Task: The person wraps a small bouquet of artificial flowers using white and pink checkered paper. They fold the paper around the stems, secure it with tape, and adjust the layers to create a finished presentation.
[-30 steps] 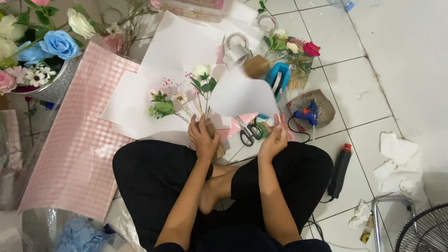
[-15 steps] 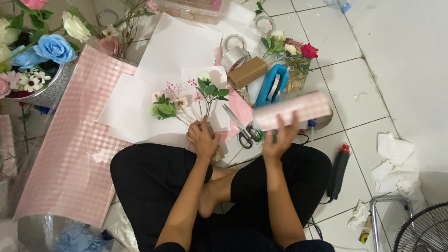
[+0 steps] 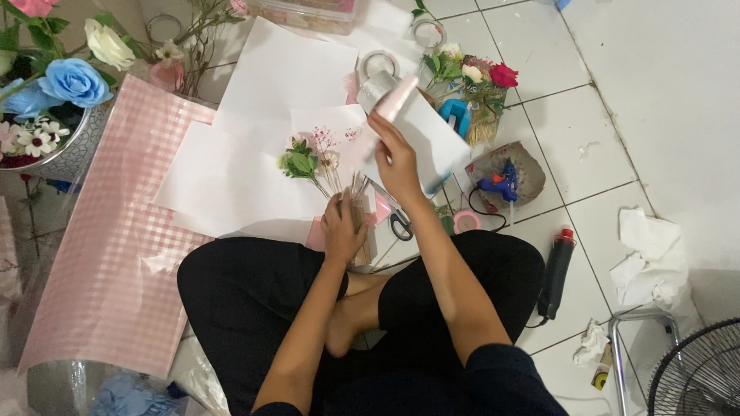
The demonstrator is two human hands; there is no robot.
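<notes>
I sit cross-legged on a white tiled floor. My left hand point(image 3: 344, 228) grips the stems of a small bunch of artificial flowers point(image 3: 312, 162), held upright over white paper sheets point(image 3: 254, 115). My right hand point(image 3: 395, 158) is raised further out and holds a folded piece of pink and white wrapping paper point(image 3: 420, 127) by its near edge. Black-handled scissors point(image 3: 395, 217) lie on the floor between my hands.
A pink checked wrapping sheet point(image 3: 116, 246) lies at left by a metal bucket of flowers point(image 3: 54, 92). A blue glue gun point(image 3: 499, 185), tape rolls point(image 3: 378, 62), a small flower bunch point(image 3: 474, 77), a black tool point(image 3: 556, 270), crumpled tissues point(image 3: 651, 254) and a fan point(image 3: 697, 377) lie right.
My right hand lifted the wrapping paper away from the flower bunch, turning it and raising it further out. My left hand stayed on the stems.
</notes>
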